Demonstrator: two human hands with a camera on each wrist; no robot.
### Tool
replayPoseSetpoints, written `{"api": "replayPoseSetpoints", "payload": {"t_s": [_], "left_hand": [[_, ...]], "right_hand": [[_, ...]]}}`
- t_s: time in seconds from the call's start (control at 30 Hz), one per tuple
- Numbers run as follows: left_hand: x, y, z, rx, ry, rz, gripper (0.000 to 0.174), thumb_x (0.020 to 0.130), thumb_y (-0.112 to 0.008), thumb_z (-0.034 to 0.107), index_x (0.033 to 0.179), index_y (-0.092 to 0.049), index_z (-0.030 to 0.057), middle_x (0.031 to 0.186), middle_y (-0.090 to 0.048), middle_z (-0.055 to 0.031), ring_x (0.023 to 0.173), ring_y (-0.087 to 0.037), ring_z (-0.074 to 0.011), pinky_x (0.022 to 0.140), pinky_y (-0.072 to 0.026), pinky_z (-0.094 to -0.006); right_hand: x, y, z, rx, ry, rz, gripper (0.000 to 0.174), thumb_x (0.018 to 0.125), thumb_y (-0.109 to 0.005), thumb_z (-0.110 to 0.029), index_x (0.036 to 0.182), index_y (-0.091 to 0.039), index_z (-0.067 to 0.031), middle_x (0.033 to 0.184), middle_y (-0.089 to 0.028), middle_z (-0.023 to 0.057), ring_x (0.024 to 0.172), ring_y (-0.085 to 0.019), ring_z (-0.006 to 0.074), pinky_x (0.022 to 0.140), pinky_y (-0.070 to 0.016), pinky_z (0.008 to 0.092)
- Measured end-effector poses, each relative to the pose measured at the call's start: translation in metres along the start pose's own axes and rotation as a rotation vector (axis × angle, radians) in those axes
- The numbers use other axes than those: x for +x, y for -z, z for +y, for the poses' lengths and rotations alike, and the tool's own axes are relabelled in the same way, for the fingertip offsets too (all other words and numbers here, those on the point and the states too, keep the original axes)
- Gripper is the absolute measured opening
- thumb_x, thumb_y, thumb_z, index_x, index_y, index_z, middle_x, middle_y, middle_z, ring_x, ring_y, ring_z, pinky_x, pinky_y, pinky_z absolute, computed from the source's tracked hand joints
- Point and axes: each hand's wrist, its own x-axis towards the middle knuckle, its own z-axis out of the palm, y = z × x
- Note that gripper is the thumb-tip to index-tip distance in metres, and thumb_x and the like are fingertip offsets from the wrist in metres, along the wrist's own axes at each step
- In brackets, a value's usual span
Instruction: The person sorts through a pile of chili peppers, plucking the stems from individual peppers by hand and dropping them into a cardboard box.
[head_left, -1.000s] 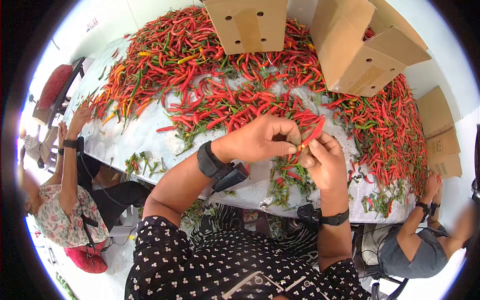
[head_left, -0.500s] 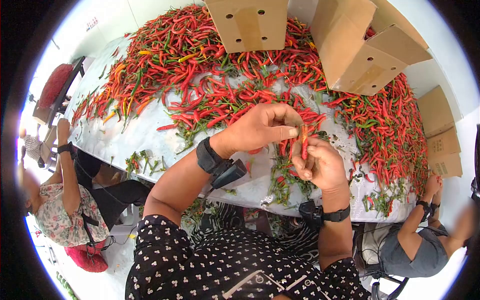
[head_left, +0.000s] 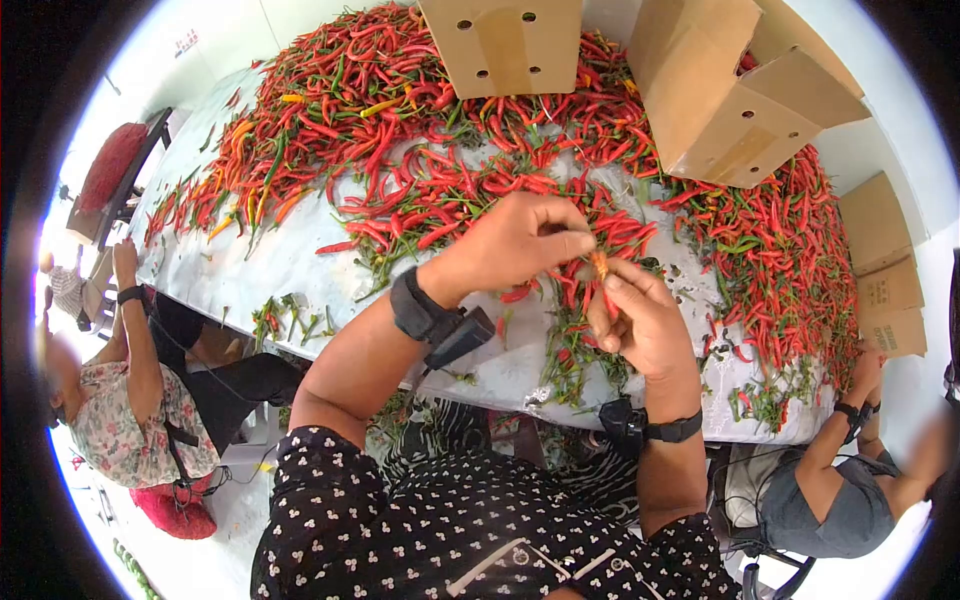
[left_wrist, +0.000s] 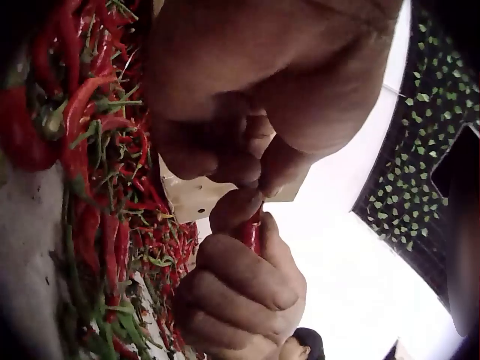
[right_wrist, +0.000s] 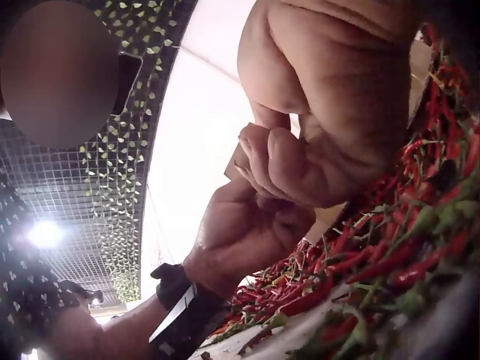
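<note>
Table: white-topped, reaching across the head view, largely covered with chilies.
Heap: mostly red, with green and a few yellow or orange; banked along the far side and down the right, with a looser spread just beyond the hands.
Left person: in a floral top, seated beside the table's left end.
Right person: in a grey top, hands at the table's right edge.
Right box: cardboard, a flap folded out, standing among the chilies.
Centre box: cardboard, punched with holes, standing at the far side of the heap.
Left hand: fingers curled, thumb and fingertip pinching the chili's upper end.
Right hand: grasping the chili's body between thumb and curled fingers.
Wrist cameras: black, strapped one to each wrist.
Chili: red, raised above the table between both hands, partly hidden by fingers; upper end orange in the head view.
</note>
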Motion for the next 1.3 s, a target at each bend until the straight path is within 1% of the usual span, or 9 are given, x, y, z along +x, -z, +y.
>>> {"api": "replayPoseSetpoints", "payload": {"t_s": [0.2, 0.27, 0.4, 0.6, 0.7, 0.8, 0.87, 0.97, 1.3], "left_hand": [[-0.004, 0.024, -0.002, 0.517, -0.010, -0.137, 0.013, 0.073, -0.061, 0.010, 0.083, -0.062, 0.0011, 0.076, -0.061, -0.0077, 0.069, -0.058, -0.0151, 0.065, -0.0463, -0.0295], [-0.004, 0.022, -0.009, 0.691, -0.101, -0.261, 0.016, 0.069, -0.060, 0.011, 0.084, -0.063, 0.0041, 0.080, -0.061, -0.0101, 0.075, -0.060, -0.0253, 0.069, -0.0476, -0.0354], [-0.009, 0.016, -0.013, 0.774, -0.279, -0.350, 0.022, 0.064, -0.059, 0.011, 0.086, -0.063, 0.0073, 0.083, -0.059, -0.0120, 0.079, -0.058, -0.0321, 0.070, -0.0472, -0.0405], [-0.008, 0.014, -0.013, 0.891, -0.153, -0.381, 0.022, 0.064, -0.059, 0.010, 0.086, -0.062, 0.0068, 0.080, -0.057, -0.0119, 0.076, -0.058, -0.0316, 0.068, -0.0464, -0.0412], [-0.005, 0.013, -0.008, 0.668, -0.202, -0.249, 0.017, 0.067, -0.061, 0.010, 0.084, -0.062, 0.0054, 0.079, -0.058, -0.0124, 0.072, -0.058, -0.0297, 0.064, -0.0461, -0.0382], [-0.003, 0.012, 0.001, 0.421, -0.179, -0.120, 0.012, 0.074, -0.062, 0.010, 0.084, -0.062, 0.0027, 0.074, -0.059, -0.0086, 0.066, -0.057, -0.0192, 0.059, -0.0445, -0.0323], [-0.004, 0.012, 0.005, 0.198, 0.042, -0.067, 0.013, 0.080, -0.062, 0.012, 0.086, -0.062, 0.0011, 0.071, -0.059, -0.0024, 0.064, -0.051, -0.0083, 0.057, -0.0431, -0.0265], [-0.002, 0.009, 0.006, 0.008, 0.107, -0.058, 0.013, 0.083, -0.061, 0.013, 0.086, -0.062, 0.0002, 0.070, -0.057, 0.0022, 0.065, -0.048, -0.0035, 0.057, -0.0424, -0.0225], [-0.002, -0.006, -0.006, -0.023, -0.055, -0.039, 0.015, 0.083, -0.063, 0.015, 0.086, -0.061, 0.0004, 0.071, -0.056, 0.0033, 0.063, -0.047, -0.0033, 0.054, -0.0395, -0.0212]], "right_hand": [[0.002, 0.011, -0.002, 0.221, 0.122, 0.059, 0.021, 0.089, -0.046, -0.019, 0.102, -0.050, -0.0035, 0.065, -0.053, 0.0066, 0.049, -0.048, 0.0124, 0.043, -0.0344, 0.0228], [0.003, 0.013, -0.002, 0.223, 0.122, 0.060, 0.020, 0.089, -0.047, -0.020, 0.101, -0.050, -0.0039, 0.066, -0.054, 0.0064, 0.051, -0.049, 0.0126, 0.043, -0.0345, 0.0227], [0.004, 0.014, -0.001, 0.207, 0.102, 0.049, 0.020, 0.090, -0.048, -0.022, 0.099, -0.051, -0.0045, 0.065, -0.053, 0.0047, 0.052, -0.048, 0.0118, 0.043, -0.0339, 0.0225], [0.006, 0.019, 0.004, 0.196, 0.099, -0.018, 0.017, 0.091, -0.047, -0.020, 0.095, -0.053, -0.0042, 0.061, -0.049, 0.0026, 0.049, -0.042, 0.0095, 0.043, -0.0310, 0.0220], [0.005, 0.014, 0.003, 0.164, 0.090, 0.011, 0.015, 0.090, -0.047, -0.016, 0.095, -0.054, -0.0038, 0.063, -0.050, 0.0023, 0.049, -0.042, 0.0085, 0.043, -0.0300, 0.0215], [0.004, 0.002, 0.000, 0.061, 0.070, 0.118, 0.012, 0.088, -0.049, -0.012, 0.095, -0.054, -0.0032, 0.066, -0.050, 0.0007, 0.050, -0.041, 0.0070, 0.044, -0.0296, 0.0206], [0.006, 0.003, 0.005, 0.010, 0.096, 0.092, 0.012, 0.087, -0.052, -0.011, 0.096, -0.054, -0.0029, 0.068, -0.050, -0.0005, 0.052, -0.041, 0.0058, 0.045, -0.0305, 0.0198], [0.005, -0.003, 0.006, -0.140, 0.144, 0.100, 0.014, 0.084, -0.058, -0.010, 0.095, -0.055, -0.0024, 0.071, -0.050, -0.0026, 0.057, -0.043, 0.0039, 0.048, -0.0327, 0.0186], [0.008, -0.009, 0.011, -0.273, 0.186, 0.244, 0.016, 0.082, -0.062, -0.010, 0.093, -0.057, -0.0001, 0.076, -0.059, -0.0002, 0.068, -0.051, 0.0047, 0.060, -0.0412, 0.0202]]}}
